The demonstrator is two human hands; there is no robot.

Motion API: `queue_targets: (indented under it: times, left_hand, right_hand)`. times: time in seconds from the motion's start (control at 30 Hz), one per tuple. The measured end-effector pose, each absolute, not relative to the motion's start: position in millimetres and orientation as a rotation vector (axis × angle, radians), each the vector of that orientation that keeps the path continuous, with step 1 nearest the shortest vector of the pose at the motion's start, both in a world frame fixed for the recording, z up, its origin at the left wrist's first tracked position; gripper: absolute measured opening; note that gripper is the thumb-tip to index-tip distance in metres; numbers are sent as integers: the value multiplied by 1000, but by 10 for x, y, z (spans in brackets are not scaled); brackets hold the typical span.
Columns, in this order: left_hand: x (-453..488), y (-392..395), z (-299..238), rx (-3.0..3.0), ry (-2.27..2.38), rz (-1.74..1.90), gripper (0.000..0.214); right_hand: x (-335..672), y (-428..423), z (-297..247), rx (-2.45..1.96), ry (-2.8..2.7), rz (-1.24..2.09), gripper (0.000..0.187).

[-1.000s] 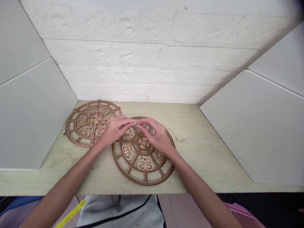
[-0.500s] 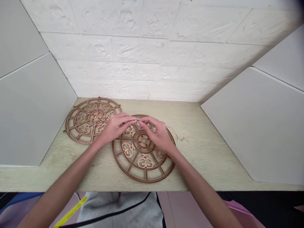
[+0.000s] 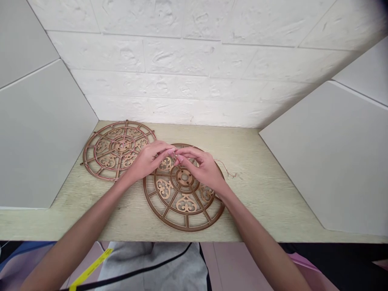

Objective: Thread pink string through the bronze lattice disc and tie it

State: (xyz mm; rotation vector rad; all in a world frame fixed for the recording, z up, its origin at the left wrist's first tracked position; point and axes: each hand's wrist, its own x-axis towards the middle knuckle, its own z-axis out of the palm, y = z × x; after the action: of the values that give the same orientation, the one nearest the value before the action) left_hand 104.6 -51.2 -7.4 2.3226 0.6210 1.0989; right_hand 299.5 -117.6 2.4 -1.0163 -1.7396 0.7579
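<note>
Two round bronze-coloured filigree discs with scrollwork lie flat on the tabletop. The left disc (image 3: 119, 147) has thin reddish thread laced across its spokes and rim. My left hand (image 3: 148, 159) and my right hand (image 3: 200, 169) sit above the upper part of the right disc (image 3: 184, 206), hiding part of it. Their fingertips nearly meet and seem to pinch a thin thread between them. A loose tail of that thread (image 3: 226, 166) trails out past my right hand onto the tabletop.
The pale wood-grain tabletop (image 3: 266, 202) ends at a white brick-textured wall (image 3: 182, 68) and grey side panels (image 3: 39, 133). Below its front edge are grey clothing (image 3: 151, 266), a yellow strip (image 3: 91, 268) and a pink object (image 3: 306, 268).
My fingertips have drawn slightly upward in the view, and the thread tail has shifted a little. The whole scene sits slightly higher in the frame, while the discs stay in place on the tabletop.
</note>
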Motion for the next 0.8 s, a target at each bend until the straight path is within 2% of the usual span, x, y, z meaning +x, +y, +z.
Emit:
queue_targets:
  times: [0.2, 0.47, 0.8]
  left_hand:
    - [1098, -612, 40, 2077, 769, 945, 36]
    - [1187, -656, -6, 2023, 762, 948, 30]
    - [1215, -672, -45, 1920, 791, 943, 32]
  right_hand:
    - [2992, -1184, 6, -1031, -1629, 592, 11]
    - [3016, -1166, -73, -1113, -1686, 476, 16]
    - [3030, -1164, -98, -1119, -1826, 405, 9]
